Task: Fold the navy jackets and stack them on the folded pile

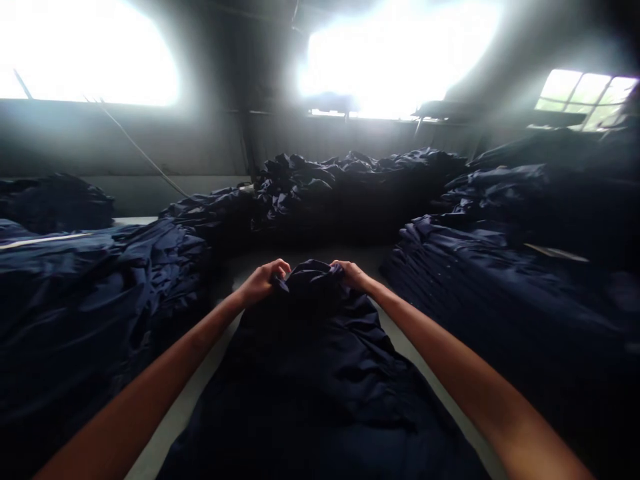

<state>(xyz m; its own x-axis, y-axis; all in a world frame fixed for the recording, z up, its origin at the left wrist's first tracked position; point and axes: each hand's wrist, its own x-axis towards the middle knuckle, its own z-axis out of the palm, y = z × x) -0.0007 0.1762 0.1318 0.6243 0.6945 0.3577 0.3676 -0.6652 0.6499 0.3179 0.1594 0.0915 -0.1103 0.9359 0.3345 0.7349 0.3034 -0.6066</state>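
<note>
A dark navy garment [320, 373] spreads from the middle down to the bottom edge of the view, over a pale surface. At its far end, my left hand [266, 280] is closed on the left corner of the cloth, fingers curled. My right hand [351, 273] pinches the same end on the right side. Between both hands the fabric is bunched and slightly raised. Folds run down the garment's right side, while its left side is in deep shadow.
Piles of navy cloth stand at the left [150, 267], at the back [350, 180] and at the right [465, 260]. A flat pale strip [557, 252] lies on the right pile. The pale surface [167, 433] shows beside the garment. Bright windows are behind.
</note>
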